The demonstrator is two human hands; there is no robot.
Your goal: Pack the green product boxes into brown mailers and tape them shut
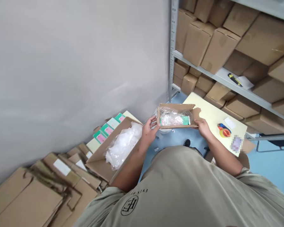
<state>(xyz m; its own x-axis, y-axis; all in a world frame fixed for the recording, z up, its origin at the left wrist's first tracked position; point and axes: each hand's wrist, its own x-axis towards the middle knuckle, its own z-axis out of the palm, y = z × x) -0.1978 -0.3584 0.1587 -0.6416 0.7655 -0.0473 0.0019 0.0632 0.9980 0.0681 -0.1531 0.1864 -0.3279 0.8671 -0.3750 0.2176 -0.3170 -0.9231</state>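
Between my two hands is a small open cardboard box (177, 126), held up in front of my body. Inside it, clear bubble wrap (171, 116) covers a green and pink packet (186, 120). My left hand (151, 129) grips the box's left end, thumb at the near corner. At the right end, my right hand (203, 127) is closed on the near corner beside a raised flap (197, 114). Left of my left forearm, a larger open cardboard box (98, 167) holds crumpled clear plastic packing (124, 145).
Several green and pink packets (106, 130) lie along the wall. Flattened cardboard (21, 201) is stacked at lower left. To the right, a pale yellow table (208, 110) bears a tape dispenser (224, 131). Metal shelving (173, 41) holds several cartons and a yellow-black cutter (234, 79).
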